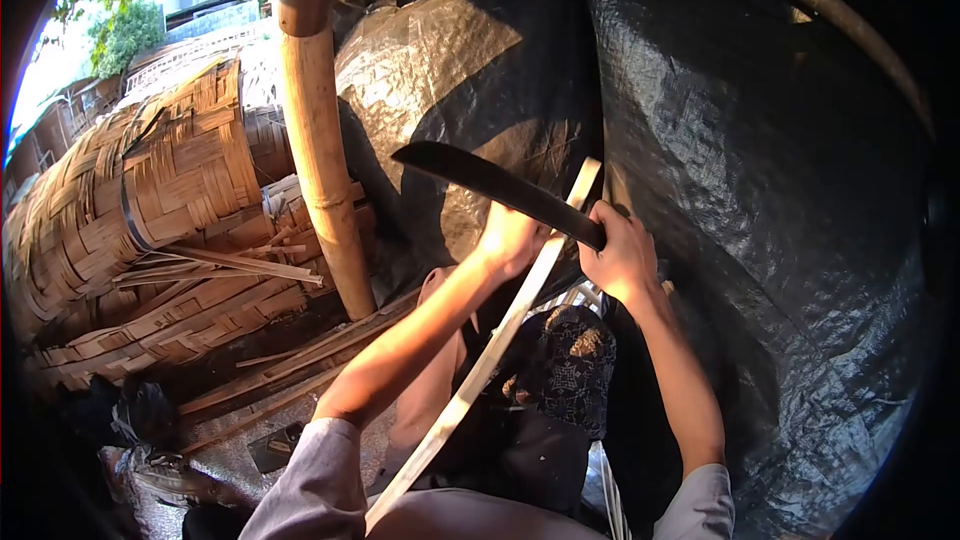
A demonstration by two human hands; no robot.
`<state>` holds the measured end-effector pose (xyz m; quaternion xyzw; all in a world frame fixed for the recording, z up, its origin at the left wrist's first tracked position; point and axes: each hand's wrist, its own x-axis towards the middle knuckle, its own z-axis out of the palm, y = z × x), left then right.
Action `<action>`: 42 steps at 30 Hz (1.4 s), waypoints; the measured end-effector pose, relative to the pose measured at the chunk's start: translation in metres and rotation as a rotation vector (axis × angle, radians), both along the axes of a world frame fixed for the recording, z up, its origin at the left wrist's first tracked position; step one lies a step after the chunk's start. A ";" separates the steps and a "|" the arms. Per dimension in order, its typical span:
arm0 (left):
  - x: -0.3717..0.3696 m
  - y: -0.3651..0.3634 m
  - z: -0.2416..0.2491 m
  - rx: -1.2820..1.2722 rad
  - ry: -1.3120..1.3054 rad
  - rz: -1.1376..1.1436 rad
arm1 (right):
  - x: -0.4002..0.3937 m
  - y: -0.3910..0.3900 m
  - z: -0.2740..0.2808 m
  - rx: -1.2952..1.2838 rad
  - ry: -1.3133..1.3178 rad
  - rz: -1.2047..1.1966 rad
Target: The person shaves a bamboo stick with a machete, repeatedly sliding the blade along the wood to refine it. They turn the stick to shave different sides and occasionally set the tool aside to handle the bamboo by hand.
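A long pale bamboo strip (470, 387) runs diagonally from near my body up to its far end beside the black sheeting. My left hand (510, 240) is closed around the strip's upper part, its fingers partly hidden behind the blade. In my right hand (622, 252) is the handle end of a machete (490, 180), whose dark, broad blade points to the upper left. The blade crosses the strip just above my left hand. Most of the handle is hidden inside my right fist.
Black plastic sheeting (740, 130) hangs in front and to the right. A bamboo post (318, 140) stands at the left, beside rolled woven bamboo mats (170, 160). Loose bamboo slats (270, 380) lie on the ground, near a dark bag (145, 410). A patterned dark cloth (575, 370) covers my knee.
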<state>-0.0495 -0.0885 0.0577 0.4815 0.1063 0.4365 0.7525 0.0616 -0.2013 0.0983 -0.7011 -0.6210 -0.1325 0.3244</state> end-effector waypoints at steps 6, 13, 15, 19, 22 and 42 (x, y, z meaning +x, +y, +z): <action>-0.017 -0.037 -0.099 0.950 0.639 0.649 | 0.001 0.000 -0.019 -0.146 -0.043 -0.051; -0.066 -0.101 -0.118 1.100 0.998 0.416 | 0.014 -0.019 -0.038 -0.174 -0.061 -0.136; -0.060 -0.090 -0.126 1.628 1.385 0.486 | 0.019 -0.021 -0.047 -0.052 -0.029 -0.138; -0.050 -0.073 -0.154 1.039 1.314 0.082 | 0.031 -0.029 -0.054 -0.088 0.023 -0.115; -0.049 -0.066 -0.189 0.690 0.875 0.208 | 0.020 -0.042 -0.060 -0.113 0.107 -0.179; -0.066 -0.091 -0.089 -0.041 0.331 -0.315 | -0.006 -0.075 -0.051 -0.476 0.147 -0.255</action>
